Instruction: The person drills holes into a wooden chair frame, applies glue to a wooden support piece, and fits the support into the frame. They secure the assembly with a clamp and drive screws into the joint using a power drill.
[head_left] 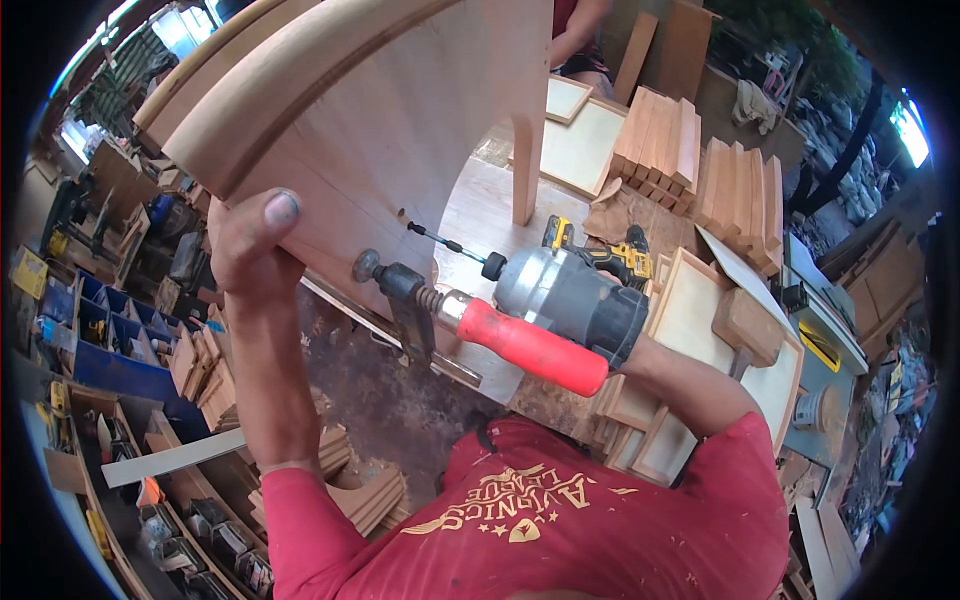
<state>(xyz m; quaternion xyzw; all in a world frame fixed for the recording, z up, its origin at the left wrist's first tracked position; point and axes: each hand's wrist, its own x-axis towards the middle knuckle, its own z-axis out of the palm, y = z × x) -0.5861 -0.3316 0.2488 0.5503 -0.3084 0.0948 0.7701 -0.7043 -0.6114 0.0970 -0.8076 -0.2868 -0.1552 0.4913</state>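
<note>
A curved wooden furniture piece [400, 110] with a thick rounded rim fills the upper left, tilted toward me. My left hand [252, 240] grips its lower edge, thumb on the near face and fingers hidden behind. My right hand [640, 362] is around a cordless driver [560, 290], its fingers mostly hidden behind the tool body. The driver's long bit [450, 243] points at a small hole [402, 213] in the panel, the tip close to it. Just below, a bar clamp with a red handle [530, 345] sits on the panel's edge, its round pad against the wood.
A yellow-and-black drill [625, 255] lies on the worktable behind the driver. Stacked wooden strips [655, 140], shallow framed panels [690, 300] and a wooden mallet [750, 325] lie to the right. Blue bins [125, 330] stand at left. Another person [580, 40] is at the top.
</note>
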